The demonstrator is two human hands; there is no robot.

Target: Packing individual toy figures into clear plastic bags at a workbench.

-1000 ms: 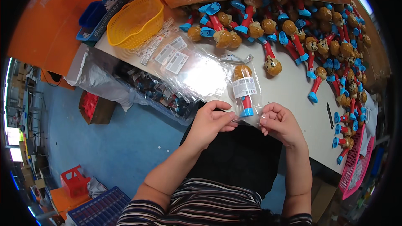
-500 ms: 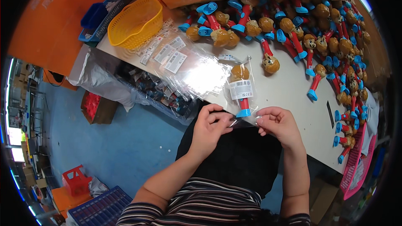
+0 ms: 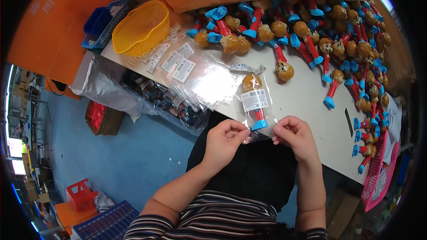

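A clear plastic bag point(image 3: 268, 89) lies at the table's front edge with a toy figure point(image 3: 259, 119) inside, its brown head away from me and its blue base near me. A white printed label covers the figure's middle. My left hand point(image 3: 226, 141) pinches the bag's near left corner between thumb and fingers. At the near right corner, my right hand point(image 3: 293, 135) pinches the plastic too. The bag's near end spans between both hands, just past the table edge. Left of it lies a fanned stack of flat clear bags point(image 3: 195, 73) with white labels, glaring in the light.
Many loose brown-headed toy figures point(image 3: 307, 40) heap along the back and right of the table point(image 3: 307, 106). A yellow basket point(image 3: 141, 28) stands back left, a pink basket point(image 3: 378, 173) at the right edge. A black strip-like blade point(image 3: 349, 122) lies near the right. Bagged figures point(image 3: 171, 100) fill a lined container below left.
My left fingers have closed from a looser spread into a pinch on the bag's corner. The bag's near end looks spread flatter, and the figure inside has tilted slightly.
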